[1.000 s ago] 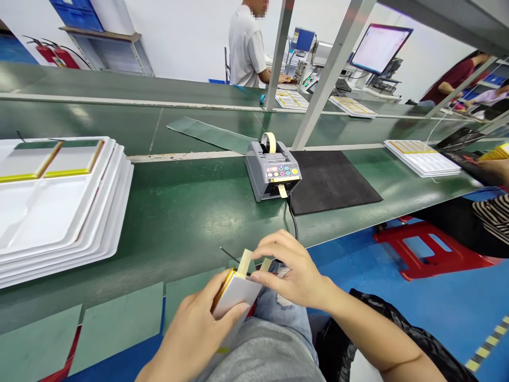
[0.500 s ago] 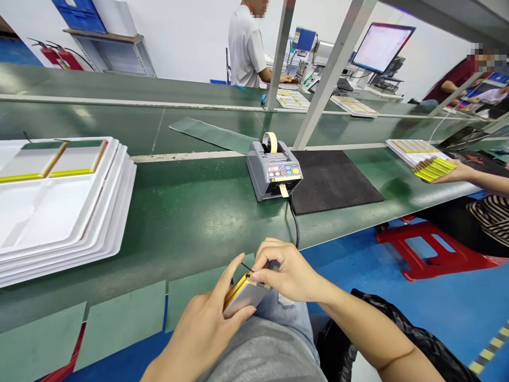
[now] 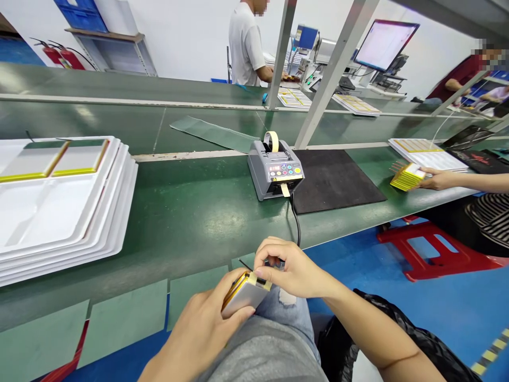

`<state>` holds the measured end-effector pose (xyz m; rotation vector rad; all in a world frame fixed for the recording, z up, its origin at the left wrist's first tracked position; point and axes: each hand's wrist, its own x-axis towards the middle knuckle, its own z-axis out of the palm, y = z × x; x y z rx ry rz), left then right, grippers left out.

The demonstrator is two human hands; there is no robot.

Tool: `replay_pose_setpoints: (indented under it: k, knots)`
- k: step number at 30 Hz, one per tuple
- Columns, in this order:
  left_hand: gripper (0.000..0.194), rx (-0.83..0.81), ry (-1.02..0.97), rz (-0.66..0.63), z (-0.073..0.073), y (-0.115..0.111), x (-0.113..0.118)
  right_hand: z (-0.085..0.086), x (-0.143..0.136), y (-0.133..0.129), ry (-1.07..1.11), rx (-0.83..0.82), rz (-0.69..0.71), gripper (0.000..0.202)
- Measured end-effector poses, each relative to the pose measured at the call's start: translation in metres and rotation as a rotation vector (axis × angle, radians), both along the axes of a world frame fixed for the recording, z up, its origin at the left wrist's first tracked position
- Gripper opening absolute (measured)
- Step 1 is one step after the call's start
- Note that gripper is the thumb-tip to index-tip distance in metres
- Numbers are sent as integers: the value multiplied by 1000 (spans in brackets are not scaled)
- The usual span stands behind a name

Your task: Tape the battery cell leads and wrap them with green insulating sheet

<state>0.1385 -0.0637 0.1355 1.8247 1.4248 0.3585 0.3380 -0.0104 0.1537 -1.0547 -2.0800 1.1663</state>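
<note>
Tape (image 3: 267,286) now lies folded on the pack (image 3: 243,301), so taping seems advanced; left hand (image 3: 207,321) grasps the pack, right hand (image 3: 288,266)'s hold I cannot tell.

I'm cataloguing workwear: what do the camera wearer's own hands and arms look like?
The left hand and right hand are both bare: no gloves, rings or watch show, and no sleeve covers the visible forearms. The wearer has a grey fabric top and faded blue denim jeans with a ripped patch.

From the near edge of the surface (image 3: 191,212), one head-worn camera faces forward and down, close above the hands (image 3: 288,268).
</note>
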Motion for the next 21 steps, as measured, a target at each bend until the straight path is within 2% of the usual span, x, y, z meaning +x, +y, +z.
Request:
replay_pose_setpoints:
  k: [5,9,12,15,17,19,21]
  knots:
    - [30,101,40,-53,-5,-1,-1,0,-3,-5,18,-2,4,12]
    - [37,280,45,-179,-16,-4,-4,-6,-6,-4,72,-119,0,13]
    - [39,324,27,-186,-19,-3,-4,-15,-8,-1,128,-237,-83,17]
    - [32,167,-7,-56,-11,0,0,-19,-6,1,195,-201,-201,30]
    - [31,75,-36,78,-4,3,2,-17,-3,1,250,-44,-299,20]
    - [32,53,-53,185,1,4,2,-13,1,-1,254,123,-368,4]
    - [33,62,-55,235,2,5,0,-10,4,-5,180,245,-352,5]
